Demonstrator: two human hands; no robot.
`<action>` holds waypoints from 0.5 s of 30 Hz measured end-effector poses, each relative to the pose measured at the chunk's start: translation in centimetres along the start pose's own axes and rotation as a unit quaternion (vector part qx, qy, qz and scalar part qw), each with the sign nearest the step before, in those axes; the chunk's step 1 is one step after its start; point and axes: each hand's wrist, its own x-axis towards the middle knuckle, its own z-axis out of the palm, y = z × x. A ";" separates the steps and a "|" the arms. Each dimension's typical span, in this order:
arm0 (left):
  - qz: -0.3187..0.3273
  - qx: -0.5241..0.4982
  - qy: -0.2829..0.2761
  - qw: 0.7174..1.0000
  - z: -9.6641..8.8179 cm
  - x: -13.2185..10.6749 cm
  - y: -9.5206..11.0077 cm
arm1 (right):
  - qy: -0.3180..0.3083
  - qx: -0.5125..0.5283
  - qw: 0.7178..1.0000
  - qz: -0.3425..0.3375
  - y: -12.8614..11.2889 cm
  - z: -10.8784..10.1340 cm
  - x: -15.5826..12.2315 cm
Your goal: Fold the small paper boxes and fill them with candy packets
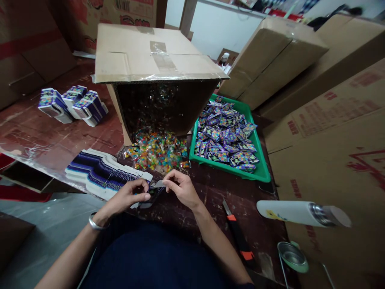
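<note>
Leftmost, card stack [102, 172]: fanned at 10 o'clock of the hands; a sweeping wrist might scatter it.
left hand [129, 196]: fingers clenched on the small flat piece [156, 188].
small flat piece: pinched between both hands, at 6 o'clock of the sweet packets [156, 150]; an uneven pull could crease it.
right hand [180, 188]: grasping its other end.
utility knife [237, 233]: at 4 o'clock of the right hand; an elbow could catch it.

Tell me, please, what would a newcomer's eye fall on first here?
The big cardboard box lies on its side at the centre, with bright sweet packets spilling from its open mouth. Just right of it sits a green tray heaped with purple packets. In front, the left hand and right hand pinch a small flat piece between them.
</note>
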 end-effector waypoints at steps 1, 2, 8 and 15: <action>-0.011 -0.049 -0.033 0.998 0.2 0.0 -0.1 | -0.003 0.008 1.000 0.001 0.1 0.2 -0.1; -0.023 -0.100 -0.063 0.993 0.6 -0.1 -0.3 | -0.005 0.015 1.000 0.001 0.2 0.3 -0.2; -0.040 -0.280 -0.067 0.957 2.4 0.5 -0.8 | 0.058 -0.095 0.990 -0.084 0.3 1.1 -1.7; -0.036 -0.237 -0.042 0.970 2.8 0.9 -0.5 | -0.059 -0.139 0.987 -0.059 0.5 1.0 -2.8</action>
